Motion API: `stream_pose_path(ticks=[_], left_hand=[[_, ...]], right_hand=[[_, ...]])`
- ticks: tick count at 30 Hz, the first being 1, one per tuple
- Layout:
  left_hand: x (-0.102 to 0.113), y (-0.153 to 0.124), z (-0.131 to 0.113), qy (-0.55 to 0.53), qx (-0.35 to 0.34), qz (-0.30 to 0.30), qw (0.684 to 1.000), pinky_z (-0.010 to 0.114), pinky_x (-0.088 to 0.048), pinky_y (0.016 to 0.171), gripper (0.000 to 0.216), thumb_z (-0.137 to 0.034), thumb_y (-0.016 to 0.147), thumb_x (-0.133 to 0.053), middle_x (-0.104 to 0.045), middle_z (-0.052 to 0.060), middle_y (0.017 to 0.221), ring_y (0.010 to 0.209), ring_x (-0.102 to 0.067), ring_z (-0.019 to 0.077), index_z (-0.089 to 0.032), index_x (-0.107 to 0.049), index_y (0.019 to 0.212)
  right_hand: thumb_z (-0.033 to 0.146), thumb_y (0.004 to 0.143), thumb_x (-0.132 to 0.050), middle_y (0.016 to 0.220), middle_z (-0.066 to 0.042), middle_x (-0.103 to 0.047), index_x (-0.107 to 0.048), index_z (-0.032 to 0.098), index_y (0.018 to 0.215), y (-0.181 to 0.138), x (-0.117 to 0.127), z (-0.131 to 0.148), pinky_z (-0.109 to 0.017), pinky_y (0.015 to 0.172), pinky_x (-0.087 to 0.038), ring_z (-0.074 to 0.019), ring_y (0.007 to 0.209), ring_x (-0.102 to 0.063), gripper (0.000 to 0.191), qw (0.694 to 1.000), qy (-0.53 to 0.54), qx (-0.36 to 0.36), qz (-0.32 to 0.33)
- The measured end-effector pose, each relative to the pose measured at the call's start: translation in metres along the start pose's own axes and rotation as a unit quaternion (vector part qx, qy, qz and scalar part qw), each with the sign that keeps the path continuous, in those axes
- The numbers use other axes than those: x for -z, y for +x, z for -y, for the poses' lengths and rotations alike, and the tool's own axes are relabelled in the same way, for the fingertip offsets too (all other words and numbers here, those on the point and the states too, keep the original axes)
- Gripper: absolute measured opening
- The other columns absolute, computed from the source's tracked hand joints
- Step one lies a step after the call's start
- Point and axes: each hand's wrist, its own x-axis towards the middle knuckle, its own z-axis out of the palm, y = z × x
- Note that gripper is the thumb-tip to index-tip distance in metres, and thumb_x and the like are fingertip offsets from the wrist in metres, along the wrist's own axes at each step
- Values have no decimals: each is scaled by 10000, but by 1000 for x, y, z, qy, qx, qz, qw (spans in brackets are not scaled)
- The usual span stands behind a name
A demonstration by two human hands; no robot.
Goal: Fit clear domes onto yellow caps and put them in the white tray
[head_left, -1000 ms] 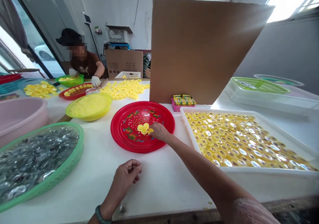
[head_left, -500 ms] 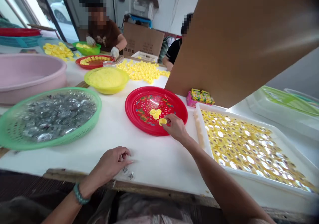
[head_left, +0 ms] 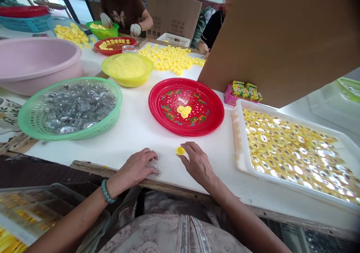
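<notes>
White worktop, near its front edge: the right hand pinches a small, round, glossy yellow disc in its grip, just short of the patterned red plastic plate. The left hand curls over a crinkled clear wrapper; whether it grips it is unclear.

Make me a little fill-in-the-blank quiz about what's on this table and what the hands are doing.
1. The right hand pinches a small ____ piece at its fingertips.
2. A few loose pieces lie in the middle of the ____ plate.
3. Clear shiny wrappers fill the ____ basket.
4. The beaded bracelet sits on the ____ wrist.
Missing words: yellow; red; green; left.
</notes>
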Motion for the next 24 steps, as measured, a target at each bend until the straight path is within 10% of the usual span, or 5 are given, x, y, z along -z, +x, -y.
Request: stream_pose_path(ticks=[12,24], left_hand=[[-11,2,8,-141,76,-29,987,261,-365,582,77,-260,706,-592,-561,-29,631,614,-522,149,-198,-547,693],[-25,30,-36,-603,142,-87,780,245,-455,602,264,-279,621,-727,-616,-10,621,575,-563,117,-150,-570,788]], right_hand=[[130,867,-469,969,-71,-602,-572,219,1069,-21,-21,35,-320,769,-501,-188,875,-585,244,984,172,34,43],[165,859,-525,916,-45,-608,-639,283,963,-9,-13,35,-331,747,-496,-179,851,-568,194,965,235,54,-101]])
